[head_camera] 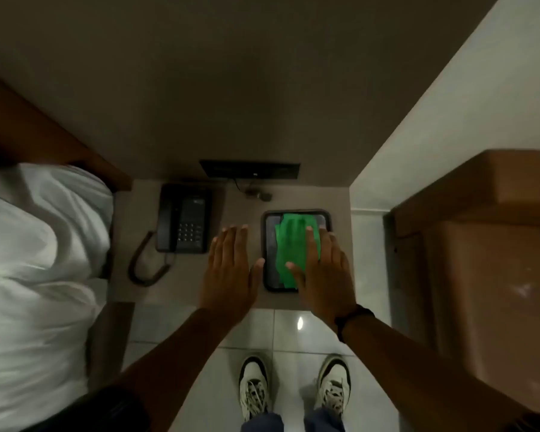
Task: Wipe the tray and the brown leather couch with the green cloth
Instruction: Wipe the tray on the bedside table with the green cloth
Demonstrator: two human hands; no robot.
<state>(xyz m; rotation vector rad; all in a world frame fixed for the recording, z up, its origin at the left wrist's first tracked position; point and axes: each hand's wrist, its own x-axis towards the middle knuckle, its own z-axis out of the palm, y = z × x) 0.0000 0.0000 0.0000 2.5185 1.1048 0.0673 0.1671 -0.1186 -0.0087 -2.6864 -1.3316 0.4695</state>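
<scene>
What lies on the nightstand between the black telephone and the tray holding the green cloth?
In the head view, the person's left hand lies flat on the tabletop between the telephone and the tray; the right hand presses the green cloth.

At frame centre a bedside table (pixel 231 294) carries a telephone (pixel 183 219) on its left and a tray (pixel 326 217) on its right. A cloth (pixel 290 244) lies in the tray. A bed (pixel 35 260) fills the left edge; a couch (pixel 487 260) stands at right.

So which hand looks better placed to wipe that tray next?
The right hand: it lies flat on the green cloth in the tray. The left hand is beside the tray, off the cloth.
</scene>
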